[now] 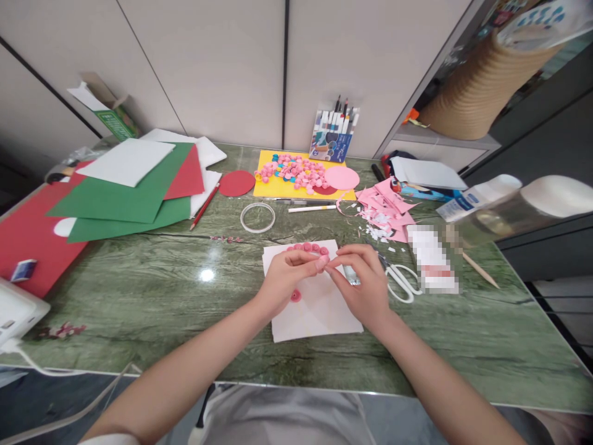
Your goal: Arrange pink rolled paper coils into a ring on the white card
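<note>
Across the frame runs a green table (176, 296). At the left of the frame, a red sheet (37, 259) lies partly under green sheets (125, 191). At upper centre, a yellow sheet (269, 187) supports a heap (301, 172) of pink, blue and yellow rolls. At lower centre, white paper (319, 321) lies flat beneath both hands.

The left hand (287, 275) is above the paper's upper part, its thumb and forefinger pinching a pink roll (325, 254). The right hand (364, 281) approaches from the right side; its thumb and forefinger tips meet at the same roll. Whether they grip it cannot be told.

Pink scraps (386, 207) lie right of the yellow sheet. Below them, white-handled scissors (403, 281) lie just beside the right hand. A tape ring (257, 230) lies left of centre. Smallest: a row of rolls (308, 246) along the paper's top edge, and a single roll (295, 296) near the left hand.
</note>
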The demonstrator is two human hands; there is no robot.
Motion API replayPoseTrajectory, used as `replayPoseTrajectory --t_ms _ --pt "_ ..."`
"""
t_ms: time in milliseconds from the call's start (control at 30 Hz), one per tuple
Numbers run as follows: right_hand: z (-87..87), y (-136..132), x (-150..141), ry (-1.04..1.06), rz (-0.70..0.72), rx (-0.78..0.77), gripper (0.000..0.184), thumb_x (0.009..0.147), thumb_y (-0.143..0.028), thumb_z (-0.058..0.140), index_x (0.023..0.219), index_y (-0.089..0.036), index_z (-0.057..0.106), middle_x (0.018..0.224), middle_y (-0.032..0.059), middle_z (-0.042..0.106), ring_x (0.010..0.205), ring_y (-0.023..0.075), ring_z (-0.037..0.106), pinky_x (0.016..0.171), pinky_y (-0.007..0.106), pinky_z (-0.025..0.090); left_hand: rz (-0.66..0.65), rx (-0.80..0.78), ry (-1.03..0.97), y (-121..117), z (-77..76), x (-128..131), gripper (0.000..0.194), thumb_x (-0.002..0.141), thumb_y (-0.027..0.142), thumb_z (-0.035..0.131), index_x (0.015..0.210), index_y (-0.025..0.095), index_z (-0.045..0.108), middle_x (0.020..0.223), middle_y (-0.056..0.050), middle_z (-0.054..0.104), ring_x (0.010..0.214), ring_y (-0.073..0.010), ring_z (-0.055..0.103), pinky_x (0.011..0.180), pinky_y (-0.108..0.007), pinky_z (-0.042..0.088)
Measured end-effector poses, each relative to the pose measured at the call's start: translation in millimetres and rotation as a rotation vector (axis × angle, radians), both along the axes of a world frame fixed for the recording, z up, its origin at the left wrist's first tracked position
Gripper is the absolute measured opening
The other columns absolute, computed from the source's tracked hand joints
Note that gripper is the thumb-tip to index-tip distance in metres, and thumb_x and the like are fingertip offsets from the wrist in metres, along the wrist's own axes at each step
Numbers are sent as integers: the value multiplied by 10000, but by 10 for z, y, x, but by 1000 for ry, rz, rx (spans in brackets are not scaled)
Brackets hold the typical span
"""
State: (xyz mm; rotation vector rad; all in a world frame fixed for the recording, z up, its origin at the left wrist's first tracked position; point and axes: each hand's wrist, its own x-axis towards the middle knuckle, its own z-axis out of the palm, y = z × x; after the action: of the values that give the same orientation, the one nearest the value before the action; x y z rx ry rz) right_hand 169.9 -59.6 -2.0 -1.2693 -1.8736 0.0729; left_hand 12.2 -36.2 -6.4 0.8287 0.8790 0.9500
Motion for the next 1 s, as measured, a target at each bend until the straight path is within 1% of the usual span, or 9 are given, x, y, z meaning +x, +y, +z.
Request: replayPoseTrajectory --t_ms 133,400,533,633,767,900,1000 --pt "-12 3 0 8 13 25 133 795 -189 625 914 -247 616 903 39 570 866 180 563 781 371 435 -4 -28 -26 -4 -3 -3 145 649 294 760 715 168 727 733 -16 668 696 -94 572 714 -232 450" --pt "11 7 5 4 24 16 78 790 -188 629 848 -239 615 898 38 572 860 180 561 774 374 437 5 4 -13 19 -6 -2 163 656 307 750 739 168 727 811 -37 684 750 -118 595 740 -255 463" --pt "9 6 12 0 6 0 88 803 -203 618 881 -244 613 910 37 571 875 178 558 792 373 425 18 37 47 21 -2 -13 162 650 308 753 730 170 722 802 -35 682 759 -124 603 710 -243 468" --pt "11 11 10 -36 -1 -29 51 830 -227 587 877 -242 599 913 37 573 887 180 557 803 371 406 16 81 97 16 11 -18 151 654 313 748 719 179 720 811 -34 688 785 -139 615 693 -243 473" --pt "-1 25 8 -133 -8 -26 34 864 -224 533 870 -222 566 929 49 577 902 183 547 810 367 381 30 109 104 9 23 -4 145 640 307 757 696 179 715 794 -34 695 791 -148 623 740 -270 480" --pt "-63 37 11 -228 -25 45 33 871 -207 514 865 -202 547 933 63 588 897 184 533 818 365 360 27 95 106 5 -3 9 168 633 319 760 706 174 717 766 -34 692 763 -149 620 753 -284 476" --pt "-105 31 -3 -241 2 66 55 877 -200 493 838 -202 531 922 63 588 888 181 524 817 357 362 31 40 77 11 -21 8 183 632 322 762 713 165 717 736 -29 676 726 -132 602 730 -267 469"
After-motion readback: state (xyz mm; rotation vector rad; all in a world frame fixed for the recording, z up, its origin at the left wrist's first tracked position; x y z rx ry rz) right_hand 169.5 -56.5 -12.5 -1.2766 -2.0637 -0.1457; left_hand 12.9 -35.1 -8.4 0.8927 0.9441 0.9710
